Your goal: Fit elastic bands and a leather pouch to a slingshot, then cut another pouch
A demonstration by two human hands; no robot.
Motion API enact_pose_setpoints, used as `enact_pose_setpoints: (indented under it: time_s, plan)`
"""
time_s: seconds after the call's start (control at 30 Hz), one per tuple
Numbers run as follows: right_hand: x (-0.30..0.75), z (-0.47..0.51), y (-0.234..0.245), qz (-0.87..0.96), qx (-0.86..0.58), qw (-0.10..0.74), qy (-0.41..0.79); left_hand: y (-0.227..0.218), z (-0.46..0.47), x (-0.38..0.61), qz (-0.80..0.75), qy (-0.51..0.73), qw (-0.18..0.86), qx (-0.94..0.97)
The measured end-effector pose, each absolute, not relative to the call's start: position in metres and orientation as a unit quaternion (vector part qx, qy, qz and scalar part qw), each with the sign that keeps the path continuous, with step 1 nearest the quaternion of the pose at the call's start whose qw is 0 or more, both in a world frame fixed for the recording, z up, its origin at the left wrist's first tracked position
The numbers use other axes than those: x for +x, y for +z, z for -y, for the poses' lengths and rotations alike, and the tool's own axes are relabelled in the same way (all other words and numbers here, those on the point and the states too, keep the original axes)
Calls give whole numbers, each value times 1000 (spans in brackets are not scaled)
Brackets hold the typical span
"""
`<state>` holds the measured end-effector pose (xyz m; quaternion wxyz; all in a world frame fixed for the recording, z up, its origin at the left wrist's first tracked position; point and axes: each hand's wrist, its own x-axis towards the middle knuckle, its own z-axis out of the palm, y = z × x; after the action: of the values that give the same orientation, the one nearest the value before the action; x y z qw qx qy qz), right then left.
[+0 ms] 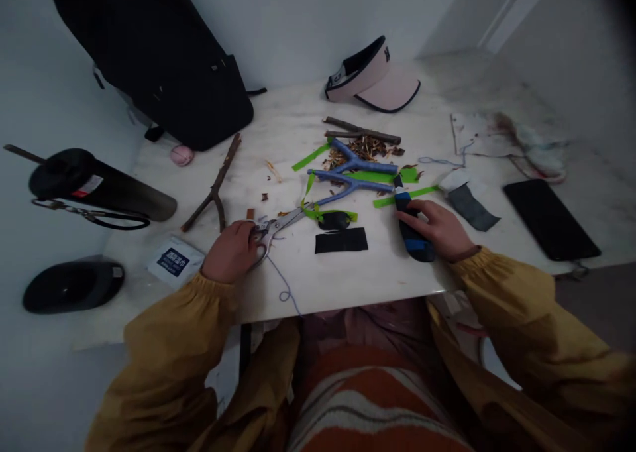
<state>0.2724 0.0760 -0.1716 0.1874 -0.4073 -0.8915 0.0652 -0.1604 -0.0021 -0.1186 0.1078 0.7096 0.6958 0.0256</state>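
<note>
My left hand (pixel 231 252) is closed at the handles of the metal scissors (pixel 284 223), which lie on the table with their blades pointing right. Close to the blade tips is a Y-shaped stick (pixel 352 185) wrapped in blue, with green strips and a black patch (pixel 334 221) by it. A second blue-wrapped fork (pixel 350 157) lies just behind. My right hand (pixel 440 228) has its fingers round a black tool with blue bands (pixel 412 230), whose exact kind I cannot make out. Between my hands rests a black rectangular strip (pixel 341 240).
Bare forked twig (pixel 214 190) at left, beside a black tumbler (pixel 114 187), a wipe packet (pixel 175 261) and a black case (pixel 74 285). Behind are a black bag (pixel 163 61), wood shavings (pixel 365 150) and a pink visor (pixel 372 81). A phone (pixel 550 218) lies right.
</note>
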Motion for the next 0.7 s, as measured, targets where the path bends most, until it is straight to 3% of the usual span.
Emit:
enact_pose_setpoints:
  time_s: [0.33,0.43,0.53,0.7]
  plan:
    - [308,-96,-160,922,-360,104,93,-106,-19,-181,-649,-42,221,726]
    - [298,-80,-144,907,-394,137,59,-110,-22,-178,-649,-50,206,730]
    - [262,-52,-131,843,-470,260,37,-113,-19,-170,-663,-48,175,726]
    - [189,-21,-144,839,-486,235,73,-101,1,-167,-690,-1,143,710]
